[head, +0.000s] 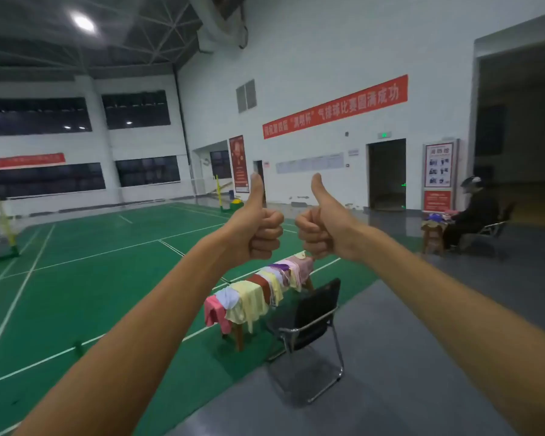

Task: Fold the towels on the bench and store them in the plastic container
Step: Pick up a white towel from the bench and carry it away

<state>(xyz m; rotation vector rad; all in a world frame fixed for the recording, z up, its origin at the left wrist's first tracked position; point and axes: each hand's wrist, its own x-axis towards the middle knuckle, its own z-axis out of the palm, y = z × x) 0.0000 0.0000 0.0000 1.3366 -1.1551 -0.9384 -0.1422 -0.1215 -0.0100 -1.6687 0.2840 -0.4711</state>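
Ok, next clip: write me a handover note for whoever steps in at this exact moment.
Left hand: held up in front, thumb up, fingers curled, holding nothing.
Right hand: the same, thumb up, holding nothing.
Towels: draped unfolded along the bench, across the floor ahead, with a chair beside it.
Container: not in view.
Done: nothing, judging by the towels.
Left: go to the bench, fold each towel, find the container and store them.

Both arms reach out straight. The left hand (pixel 258 228) and right hand (pixel 323 229) make fists, thumbs up, side by side.
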